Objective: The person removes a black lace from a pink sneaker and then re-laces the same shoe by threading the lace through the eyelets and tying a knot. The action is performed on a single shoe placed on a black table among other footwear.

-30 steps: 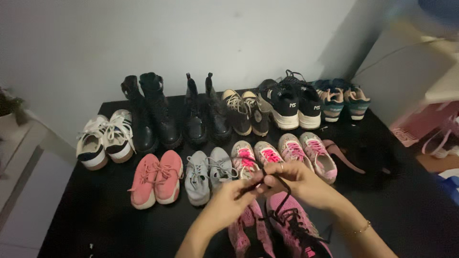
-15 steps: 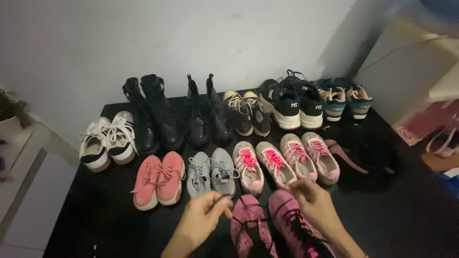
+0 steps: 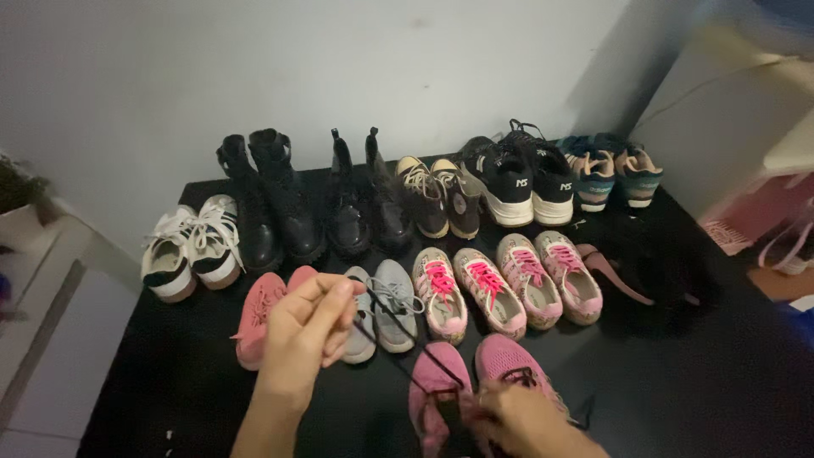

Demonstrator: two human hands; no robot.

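Left hand [image 3: 305, 335]: raised above the front row of shoes, fingers [image 3: 335, 301] pinched shut on a black shoelace [image 3: 398, 348]. The lace runs taut, down and to the right, to the pink mesh sneakers [image 3: 475, 382].

Right hand [image 3: 517, 420]: low at the bottom edge, resting on the pink mesh sneakers where the lace meets them. Whether its fingers grip anything cannot be told; they are curled and partly in shadow.

Pink mesh sneakers: a pair, nearest the person, toes pointing away, on the black table [image 3: 704, 373].

Middle row, left to right: coral sneakers [image 3: 259, 318], partly behind the left hand; grey sneakers [image 3: 390, 301]; two pairs of pale sneakers with bright pink laces [image 3: 509, 284].

Back row, against the white wall, left to right: white sneakers [image 3: 186, 246]; tall black boots [image 3: 267, 199]; black ankle boots [image 3: 365, 199]; dark lace-up shoes with tan lining [image 3: 437, 199]; black sneakers with white soles [image 3: 517, 178]; teal sneakers [image 3: 615, 174].
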